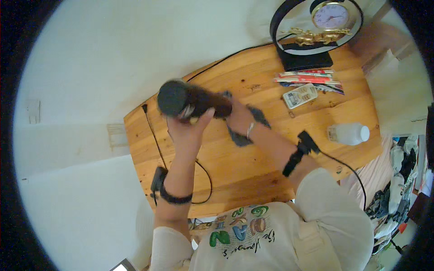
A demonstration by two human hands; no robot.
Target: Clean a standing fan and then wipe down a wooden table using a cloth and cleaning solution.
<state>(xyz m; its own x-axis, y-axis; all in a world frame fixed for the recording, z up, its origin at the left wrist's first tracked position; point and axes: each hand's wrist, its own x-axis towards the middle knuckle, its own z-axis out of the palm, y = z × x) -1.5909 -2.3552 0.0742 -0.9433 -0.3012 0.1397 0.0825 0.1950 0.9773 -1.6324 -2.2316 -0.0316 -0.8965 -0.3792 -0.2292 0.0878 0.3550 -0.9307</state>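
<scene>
A dark brown cylindrical container, perhaps a bottle [206, 101], is tilted on its side above the back left of the wooden table, with its wide, rounded end to the left. My left hand [188, 130] grips it from below near the wide end, thumb along its side. At the narrower right end is my right hand [239, 117], partly blurred; its fingers are hidden, so I cannot tell how they hold it. A dark grey cloth [240, 137] shows below and behind my right hand, and I cannot tell whether that hand touches it.
A wooden table [271, 162] carries a white plastic bottle [347, 133], a remote control [300, 96] and packaged chopsticks [308, 78] on the right. Behind them stands a black ring-shaped clock ornament [307, 61]. Black cables [154, 132] run along the left and back; a wall borders the table.
</scene>
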